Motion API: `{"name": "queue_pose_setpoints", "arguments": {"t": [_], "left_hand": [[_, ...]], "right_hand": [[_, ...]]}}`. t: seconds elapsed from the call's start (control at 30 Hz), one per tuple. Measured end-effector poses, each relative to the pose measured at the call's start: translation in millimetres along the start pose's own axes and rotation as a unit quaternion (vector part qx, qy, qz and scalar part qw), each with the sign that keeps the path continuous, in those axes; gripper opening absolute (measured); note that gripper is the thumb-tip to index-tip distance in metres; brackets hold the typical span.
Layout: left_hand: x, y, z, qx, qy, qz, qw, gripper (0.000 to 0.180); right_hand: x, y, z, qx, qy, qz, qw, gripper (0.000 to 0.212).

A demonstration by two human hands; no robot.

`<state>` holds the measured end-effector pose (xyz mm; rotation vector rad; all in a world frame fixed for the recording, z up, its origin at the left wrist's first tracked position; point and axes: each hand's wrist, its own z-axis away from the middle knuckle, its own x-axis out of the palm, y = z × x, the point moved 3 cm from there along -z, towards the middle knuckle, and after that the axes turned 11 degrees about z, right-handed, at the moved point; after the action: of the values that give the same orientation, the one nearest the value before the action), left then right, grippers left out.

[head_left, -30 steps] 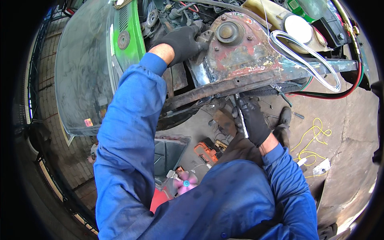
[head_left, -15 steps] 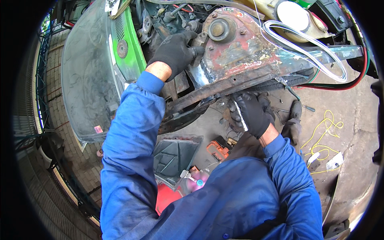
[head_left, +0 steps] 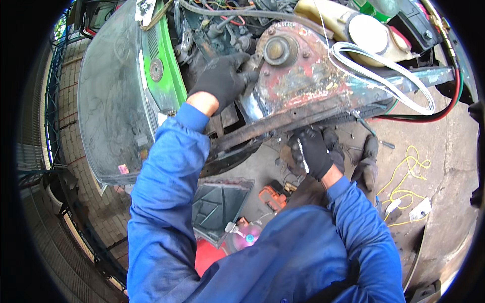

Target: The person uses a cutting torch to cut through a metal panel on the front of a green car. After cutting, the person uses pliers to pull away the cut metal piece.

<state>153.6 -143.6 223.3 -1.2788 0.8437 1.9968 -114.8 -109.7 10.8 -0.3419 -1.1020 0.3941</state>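
My left hand (head_left: 221,80), in a black glove, is closed on the edge of a worn metal bracket (head_left: 251,64) beside the strut tower (head_left: 295,76) of a car's engine bay. That tower is patchy red, grey and bare metal, with a round mount (head_left: 278,51) on top. Lower down, outside the rusty body rail (head_left: 283,121), my gloved right hand (head_left: 316,154) is closed around a slim silver metal bar (head_left: 302,154). Only a strip of the bar shows along the fingers, so its kind is unclear.
Looped white tubing (head_left: 399,93) lies over the fender edge near a pale plastic reservoir (head_left: 323,17). A windshield (head_left: 113,96) and green cowl (head_left: 169,70) are at left. On the floor lie a dark panel (head_left: 222,204), an orange tool (head_left: 273,198) and a yellow cord (head_left: 401,192).
The view has shifted slightly, so the engine bay sits a little lower. My right hand, with the silver bar, has moved slightly down and left in the picture. My left hand keeps its grip.
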Motion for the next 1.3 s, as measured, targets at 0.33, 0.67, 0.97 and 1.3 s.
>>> {"name": "queue_pose_setpoints", "arguments": {"t": [0.33, 0.67, 0.97, 1.3], "left_hand": [[3, -2, 9, -0.047, -0.012, 0.053, 0.997, 0.065], [-1, 2, 4, -0.041, -0.008, -0.004, 0.999, 0.063], [5, -2, 11, -0.052, 0.0, -0.001, 0.999, 0.064], [4, -5, 3, -0.006, 0.038, 0.0, 0.999, 0.063]], "right_hand": [[-4, 5, -8, -0.07, 0.043, 0.087, 0.993, 0.02], [5, 2, 5, 0.016, 0.067, 0.158, 0.985, 0.024], [3, -15, -8, -0.059, 0.025, 0.14, 0.988, 0.023], [3, -37, 10, -0.023, 0.063, 0.358, 0.931, 0.025]]}}
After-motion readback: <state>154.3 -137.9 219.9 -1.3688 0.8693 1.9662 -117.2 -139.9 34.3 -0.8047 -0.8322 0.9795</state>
